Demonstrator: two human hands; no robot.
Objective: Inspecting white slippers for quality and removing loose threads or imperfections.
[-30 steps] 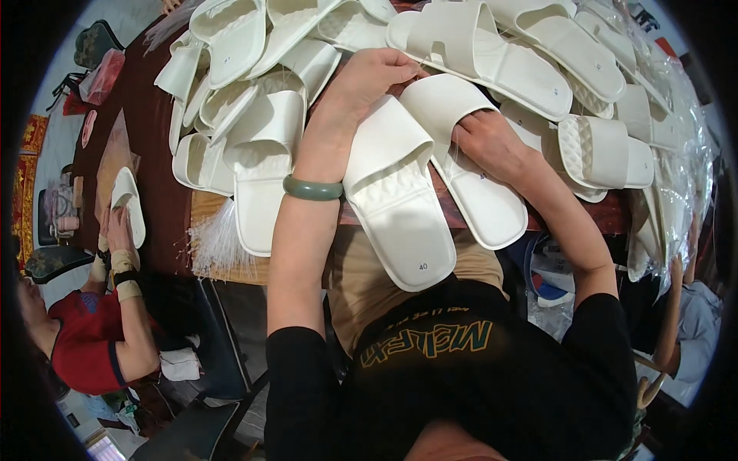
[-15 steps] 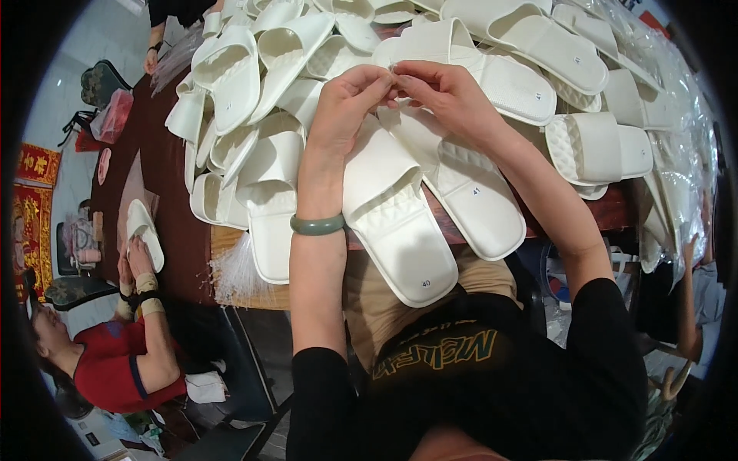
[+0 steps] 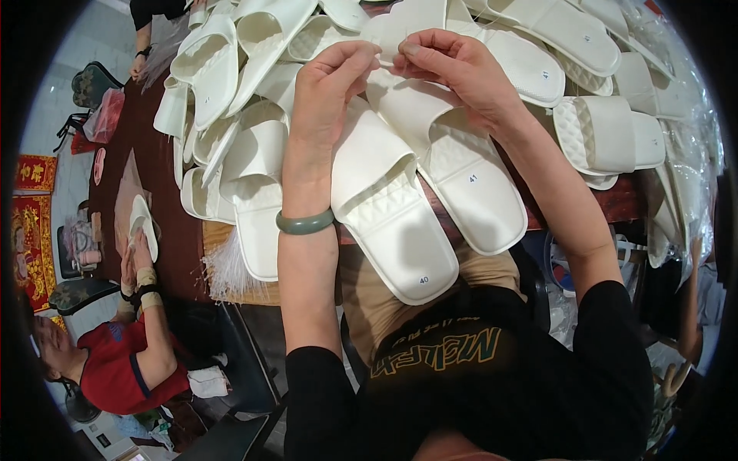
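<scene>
The left hand [image 3: 330,86] has thumb and forefinger drawn into a narrow pinch above the slippers, and the right hand [image 3: 470,77] is pinched narrow just beside it, the fingertips nearly meeting — whether either holds anything thin, I cannot tell. Below them lie the left slipper [image 3: 403,250] and the right slipper [image 3: 480,196], both white, side by side, heels toward the person and jutting past the edge of the table [image 3: 173,265]. A green bangle [image 3: 305,223] circles the left wrist. More white slippers form a pile [image 3: 265,32] around and beyond, with clear strands [image 3: 238,265] near the corner and clear plastic [image 3: 696,146] at the right.
</scene>
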